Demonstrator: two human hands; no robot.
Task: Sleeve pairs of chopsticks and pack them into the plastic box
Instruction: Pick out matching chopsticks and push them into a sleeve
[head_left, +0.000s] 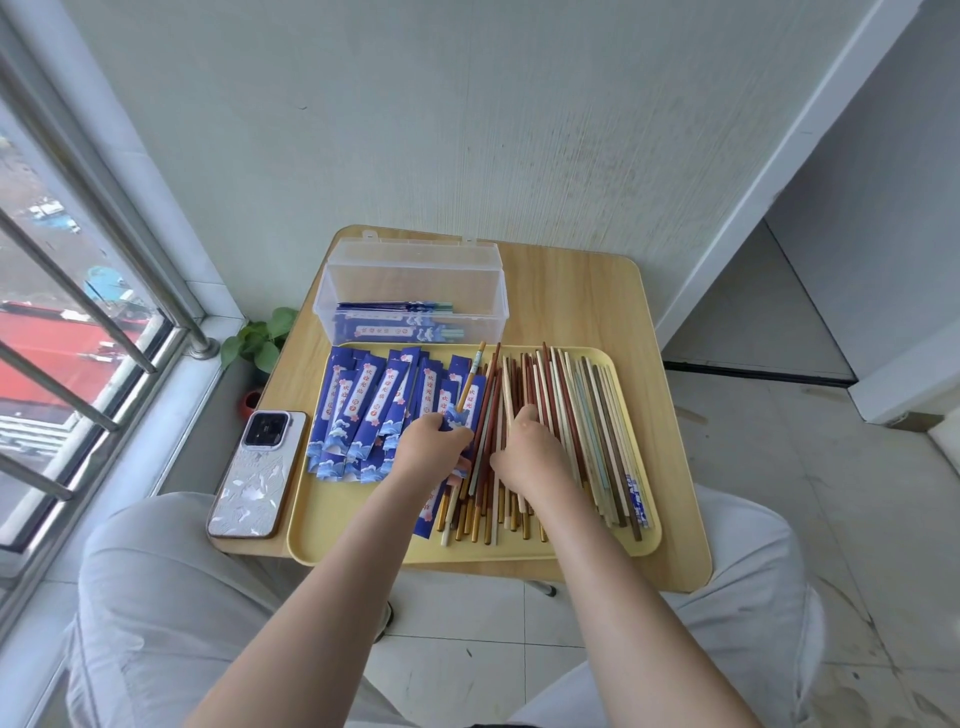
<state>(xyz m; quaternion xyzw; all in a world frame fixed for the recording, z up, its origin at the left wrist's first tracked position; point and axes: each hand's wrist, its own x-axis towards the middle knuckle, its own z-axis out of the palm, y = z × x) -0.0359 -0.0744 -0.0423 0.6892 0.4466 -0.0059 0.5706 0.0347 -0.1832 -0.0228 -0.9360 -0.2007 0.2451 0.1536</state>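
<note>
A yellow tray (363, 551) on a small wooden table holds several blue paper sleeves (363, 410) on its left and a pile of loose chopsticks (582, 415) on its right. My left hand (428, 449) grips a blue sleeve (457, 415) with one chopstick (471, 374) sticking out of its far end. My right hand (527, 454) lies on the pile, fingers curled round a pale chopstick (506, 395). Behind the tray stands an open clear plastic box (410, 280) with a few sleeved pairs inside.
A phone (257, 473) in a patterned case lies on the table left of the tray. A small green plant (260, 338) sits by the window at the left. A white wall rises right behind the table (571, 291). My knees are under the table's near edge.
</note>
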